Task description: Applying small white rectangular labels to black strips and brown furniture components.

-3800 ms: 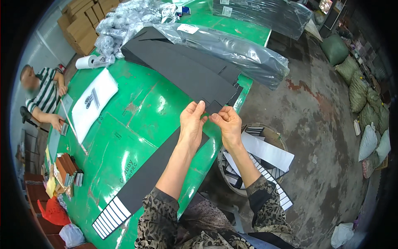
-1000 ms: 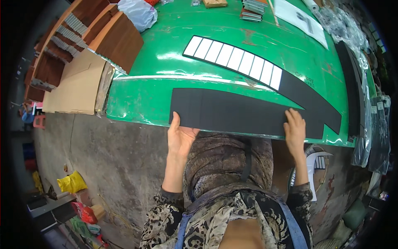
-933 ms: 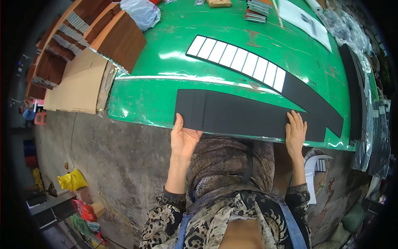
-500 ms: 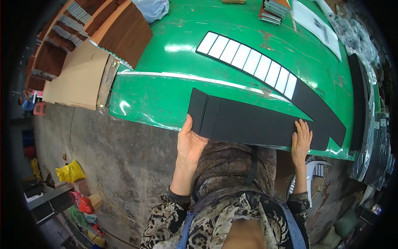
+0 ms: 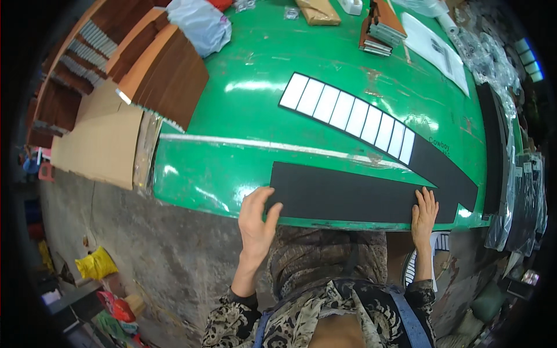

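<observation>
Black and matte, the long flat folded strip (image 5: pixel 348 197) lies along the near edge of the green worktop (image 5: pixel 232 116), its front margin running almost flush with the rim. It looks thin and light, so the likeliest trouble is that it slides forward off the glossy painted surface if one end is let go, or that uneven pressure from the two ends skews it so its layers no longer sit square. Just behind it lies a second long black strip with a row of white panels (image 5: pixel 371 124), whose dark end almost meets the first strip at the right; a push too far back could nudge the two into each other.

The left hand (image 5: pixel 258 223) is spread, fingers curled over the strip's left end with the thumb at its corner, pressing or lightly pinching rather than clenched. The right hand (image 5: pixel 425 211) lies flat and open, fingers extended upward on the strip's right end, holding it down without gripping.

Farther off, more black pieces in clear plastic wrap (image 5: pixel 505 139) run along the worktop's right side. At the far edge sit a white printed sheet (image 5: pixel 435 49), a stack of reddish-brown cards (image 5: pixel 380 26) and a pale plastic bag (image 5: pixel 200 23). Brown boards and cardboard sheets (image 5: pixel 133 98) lean to the left, above a concrete floor (image 5: pixel 116 232).
</observation>
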Action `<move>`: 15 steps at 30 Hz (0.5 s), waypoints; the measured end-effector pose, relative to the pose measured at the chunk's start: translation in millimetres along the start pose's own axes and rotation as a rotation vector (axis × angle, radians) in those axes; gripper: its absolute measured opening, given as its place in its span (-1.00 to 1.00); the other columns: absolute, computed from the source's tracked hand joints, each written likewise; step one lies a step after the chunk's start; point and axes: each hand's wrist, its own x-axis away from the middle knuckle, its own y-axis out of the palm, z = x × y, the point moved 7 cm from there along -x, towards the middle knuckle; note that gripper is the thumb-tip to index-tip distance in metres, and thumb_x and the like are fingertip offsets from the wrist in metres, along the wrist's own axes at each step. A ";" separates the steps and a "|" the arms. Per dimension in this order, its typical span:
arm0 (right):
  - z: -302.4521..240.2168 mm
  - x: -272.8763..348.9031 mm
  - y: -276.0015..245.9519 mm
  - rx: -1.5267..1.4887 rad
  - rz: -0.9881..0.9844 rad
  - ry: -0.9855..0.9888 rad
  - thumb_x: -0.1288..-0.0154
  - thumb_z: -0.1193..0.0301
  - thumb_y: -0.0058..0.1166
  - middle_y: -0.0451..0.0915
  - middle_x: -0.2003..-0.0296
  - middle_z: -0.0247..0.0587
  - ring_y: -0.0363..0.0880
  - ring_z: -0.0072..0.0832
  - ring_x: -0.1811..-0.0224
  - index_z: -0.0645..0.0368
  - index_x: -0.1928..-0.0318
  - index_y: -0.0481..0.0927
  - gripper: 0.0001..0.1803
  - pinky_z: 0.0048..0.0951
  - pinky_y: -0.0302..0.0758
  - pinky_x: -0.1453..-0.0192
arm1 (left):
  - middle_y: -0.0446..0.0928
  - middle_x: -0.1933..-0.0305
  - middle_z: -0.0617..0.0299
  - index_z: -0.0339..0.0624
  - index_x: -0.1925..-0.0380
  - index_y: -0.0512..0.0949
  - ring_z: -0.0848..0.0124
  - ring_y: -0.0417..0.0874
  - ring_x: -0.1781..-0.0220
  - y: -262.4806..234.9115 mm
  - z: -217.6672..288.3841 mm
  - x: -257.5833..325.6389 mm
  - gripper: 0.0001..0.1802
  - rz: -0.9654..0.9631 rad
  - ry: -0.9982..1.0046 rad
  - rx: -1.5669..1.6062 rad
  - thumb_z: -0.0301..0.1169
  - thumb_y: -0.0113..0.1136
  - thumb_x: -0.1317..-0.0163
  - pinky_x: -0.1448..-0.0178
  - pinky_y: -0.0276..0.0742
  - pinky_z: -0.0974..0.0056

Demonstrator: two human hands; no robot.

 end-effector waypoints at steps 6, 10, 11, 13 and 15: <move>14.4 -5.2 -17.7 0.016 0.067 0.125 -0.22 0.34 0.06 0.26 -0.32 -0.15 0.10 -0.14 -0.42 0.09 -0.27 0.31 -0.42 0.16 -0.03 -0.38 | 0.17 -0.34 -0.20 -0.15 -0.05 0.48 -0.13 0.23 -0.32 48.2 34.2 -9.9 -0.32 -0.397 0.343 -0.455 -0.25 0.43 0.17 -0.28 0.12 -0.23; 8.3 5.6 -11.1 -0.076 -0.101 0.119 -0.19 0.20 0.11 0.20 -0.35 -0.15 0.04 -0.12 -0.44 0.07 -0.30 0.28 -0.34 0.23 -0.09 -0.39 | 0.33 -0.24 -0.12 -0.12 -0.02 0.50 -0.08 0.31 -0.28 60.0 33.3 -29.4 -0.39 -0.372 0.450 -0.482 -0.19 0.38 0.09 -0.23 0.17 -0.29; 8.9 5.7 -11.8 -0.099 -0.123 0.136 -0.22 0.21 0.09 0.18 -0.36 -0.17 0.03 -0.14 -0.45 0.04 -0.31 0.27 -0.35 0.24 -0.12 -0.40 | 0.34 -0.24 -0.09 -0.12 -0.01 0.50 -0.07 0.33 -0.26 64.0 34.6 -33.1 -0.40 -0.396 0.491 -0.478 -0.18 0.37 0.08 -0.22 0.18 -0.29; 16.4 4.6 -10.2 -0.116 -0.102 0.176 -0.25 0.23 0.07 0.18 -0.37 -0.19 0.02 -0.15 -0.45 0.03 -0.31 0.27 -0.37 0.25 -0.14 -0.40 | 0.37 -0.22 -0.03 -0.13 0.01 0.51 -0.05 0.35 -0.24 68.0 44.4 -36.5 -0.43 -0.445 0.547 -0.507 -0.17 0.34 0.06 -0.20 0.21 -0.28; 17.9 0.6 -7.1 -0.119 -0.071 0.206 -0.28 0.28 0.04 0.17 -0.37 -0.21 0.01 -0.17 -0.46 0.03 -0.31 0.28 -0.41 0.26 -0.15 -0.41 | 0.39 -0.20 0.00 -0.13 0.01 0.51 -0.04 0.36 -0.23 71.4 49.2 -36.1 -0.44 -0.500 0.605 -0.543 -0.17 0.33 0.05 -0.19 0.23 -0.28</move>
